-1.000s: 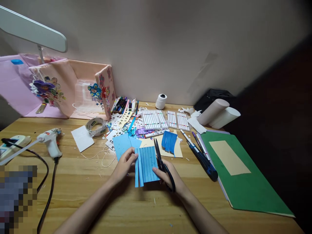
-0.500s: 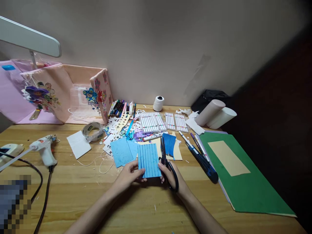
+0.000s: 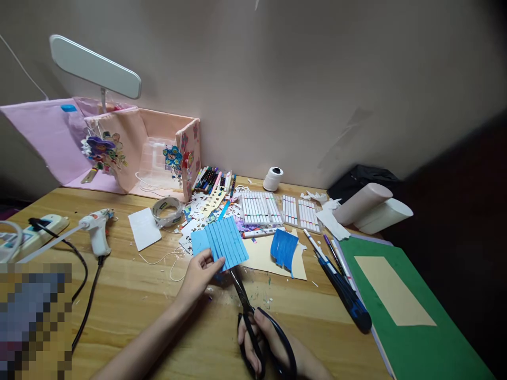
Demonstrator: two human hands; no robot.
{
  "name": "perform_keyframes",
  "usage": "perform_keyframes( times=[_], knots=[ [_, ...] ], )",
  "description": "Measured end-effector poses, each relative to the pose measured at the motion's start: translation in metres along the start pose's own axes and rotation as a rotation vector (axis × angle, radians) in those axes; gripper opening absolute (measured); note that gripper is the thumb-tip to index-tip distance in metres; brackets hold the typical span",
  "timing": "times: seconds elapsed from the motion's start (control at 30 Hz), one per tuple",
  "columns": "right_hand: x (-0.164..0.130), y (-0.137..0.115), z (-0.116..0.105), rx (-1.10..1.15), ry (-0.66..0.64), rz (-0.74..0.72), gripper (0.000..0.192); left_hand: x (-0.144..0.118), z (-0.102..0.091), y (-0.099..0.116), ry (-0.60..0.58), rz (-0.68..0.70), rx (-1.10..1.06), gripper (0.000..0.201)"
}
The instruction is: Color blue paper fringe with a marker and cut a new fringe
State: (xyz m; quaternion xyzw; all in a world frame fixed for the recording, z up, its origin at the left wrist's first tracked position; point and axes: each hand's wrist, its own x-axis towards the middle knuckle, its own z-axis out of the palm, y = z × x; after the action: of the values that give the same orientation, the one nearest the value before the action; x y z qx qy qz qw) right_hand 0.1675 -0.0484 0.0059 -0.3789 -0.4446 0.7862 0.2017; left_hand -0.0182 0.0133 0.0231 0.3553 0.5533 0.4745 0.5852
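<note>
Between the thumb and fingers of my left hand (image 3: 201, 274) is a light blue sheet of paper (image 3: 229, 240) with dark parallel lines, held tilted above the table. My right hand (image 3: 263, 338) grips black-handled scissors (image 3: 240, 289), its fingers through the loops. The blade tips reach the sheet's lower edge; whether they have cut into it I cannot tell. Behind the held sheet lies another light blue paper (image 3: 199, 240), partly hidden. Right of it, a darker blue piece (image 3: 284, 248) rests on cream paper (image 3: 257, 257).
Paper scraps and several marker sets (image 3: 259, 207) lie behind my hands. A tape roll (image 3: 166, 211) and glue gun (image 3: 98, 229) with its cord are to the left. On the right are a utility knife (image 3: 348, 298), green board (image 3: 412, 338) and paper rolls (image 3: 364, 203).
My right hand has let go of the lined sheet and drawn down, with the scissors now pointing up at it. The sheet has tilted in my left hand. The view has shifted.
</note>
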Motion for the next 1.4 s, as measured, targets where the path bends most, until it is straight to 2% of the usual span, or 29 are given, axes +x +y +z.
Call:
perform_keyframes(
  times=[0.1,0.47,0.8,1.2,1.4],
  knots=[
    [0.001,0.000,0.002,-0.009,0.014,-0.019,0.074,-0.004,0.005,0.000,-0.049,-0.039,0.021,0.039],
    [0.005,0.001,0.007,-0.027,0.073,-0.063,0.068,-0.008,0.007,-0.002,-0.063,-0.060,0.020,0.040],
    [0.008,0.016,0.000,-0.062,0.020,-0.151,0.067,-0.005,0.005,-0.007,-0.085,-0.067,0.033,0.040],
    [0.011,0.008,0.007,0.017,0.059,-0.024,0.070,-0.006,0.007,-0.005,-0.083,-0.064,0.027,0.041],
    [0.011,0.015,0.008,-0.002,0.095,-0.040,0.069,-0.007,0.008,-0.004,-0.074,-0.078,0.029,0.041]
  ],
)
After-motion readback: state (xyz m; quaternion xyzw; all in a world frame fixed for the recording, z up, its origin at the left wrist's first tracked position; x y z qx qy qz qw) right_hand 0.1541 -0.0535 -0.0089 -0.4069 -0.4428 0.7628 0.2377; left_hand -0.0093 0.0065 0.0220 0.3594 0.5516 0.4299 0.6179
